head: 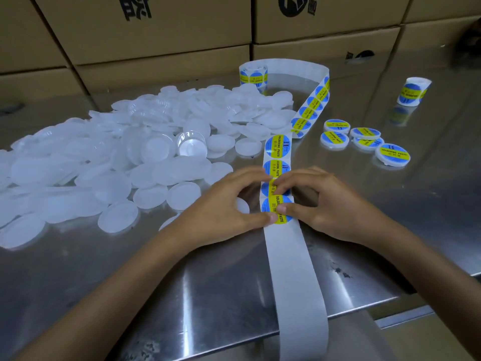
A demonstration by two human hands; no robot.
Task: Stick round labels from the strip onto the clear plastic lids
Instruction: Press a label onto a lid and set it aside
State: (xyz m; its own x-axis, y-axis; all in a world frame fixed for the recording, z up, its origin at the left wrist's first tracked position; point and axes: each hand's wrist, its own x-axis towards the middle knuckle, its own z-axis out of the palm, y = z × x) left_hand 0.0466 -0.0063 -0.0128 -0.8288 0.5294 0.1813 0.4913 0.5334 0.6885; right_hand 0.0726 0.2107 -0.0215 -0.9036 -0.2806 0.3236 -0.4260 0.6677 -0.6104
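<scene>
A white backing strip [294,269] carrying round blue-and-yellow labels runs from a roll [253,74] at the back down over the table's front edge. My left hand [226,204] and my right hand [320,201] meet on the strip, fingertips pinching the nearest label [269,207] at its edges. A clear lid [242,205] lies under my left fingers, beside the strip. A big heap of clear plastic lids [117,157] covers the left of the table. Several labelled lids [364,142] lie to the right of the strip.
The steel table [208,282] has its front edge close to me. A second label roll [413,91] stands at the far right. Cardboard boxes [156,35] wall off the back.
</scene>
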